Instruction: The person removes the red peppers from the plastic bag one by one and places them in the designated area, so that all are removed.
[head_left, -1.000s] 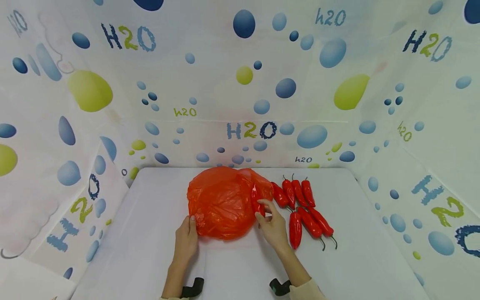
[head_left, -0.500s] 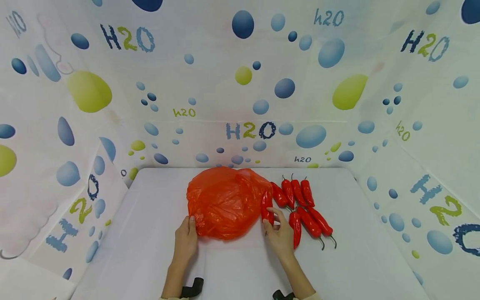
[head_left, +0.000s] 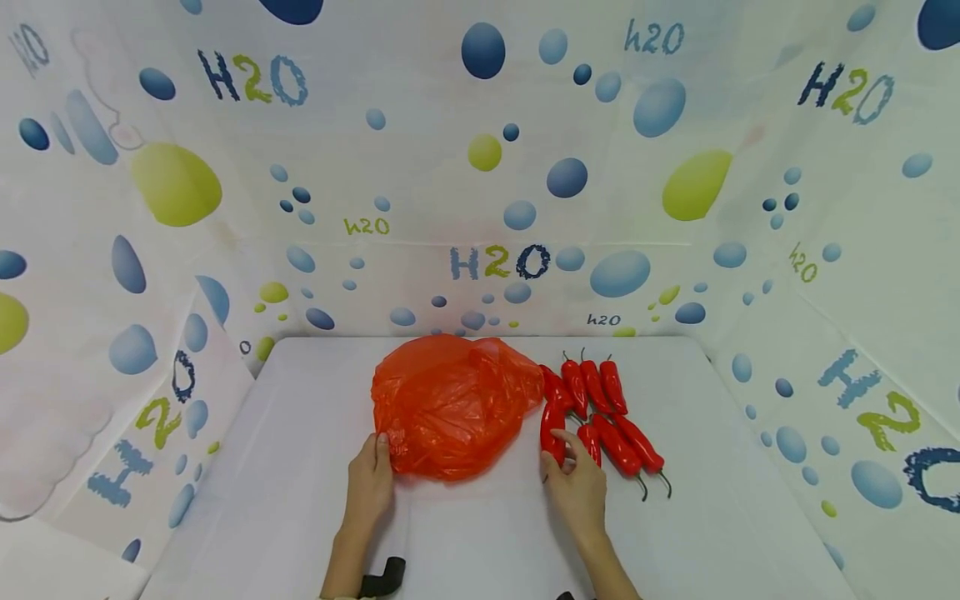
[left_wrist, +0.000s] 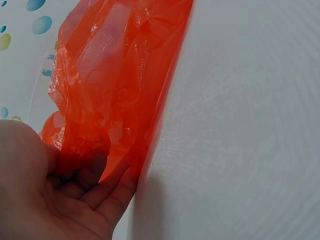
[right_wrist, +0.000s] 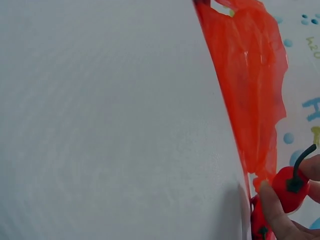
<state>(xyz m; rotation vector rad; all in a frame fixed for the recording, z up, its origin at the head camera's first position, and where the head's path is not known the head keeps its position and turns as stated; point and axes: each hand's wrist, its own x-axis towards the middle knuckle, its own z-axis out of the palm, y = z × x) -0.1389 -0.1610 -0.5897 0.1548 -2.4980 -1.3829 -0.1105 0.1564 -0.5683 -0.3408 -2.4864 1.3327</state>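
Observation:
A crumpled orange-red plastic bag point(head_left: 450, 408) lies on the white table point(head_left: 465, 542). Its near left edge is pinched by my left hand point(head_left: 370, 479); in the left wrist view thin plastic point(left_wrist: 90, 135) runs between the thumb and fingers. Right of the bag, my right hand point(head_left: 579, 492) grips a glossy red chili pepper point(head_left: 552, 429) between thumb and fingers. In the right wrist view, the green cap and curved stem of this pepper point(right_wrist: 290, 192) point toward the camera. The held pepper and hand partly cover two other peppers lying behind and beside them.
Several more red peppers point(head_left: 592, 386) are laid out right of the bag, some with stems away from me, others with stems toward me. A dark object point(head_left: 386, 577) shows by my left wrist. Printed sheeting point(head_left: 420, 167) surrounds the table.
My right hand has drawn the pepper from over the bag's right side toward the right and nearer to me, beside the other peppers. My left hand stays at the bag's edge.

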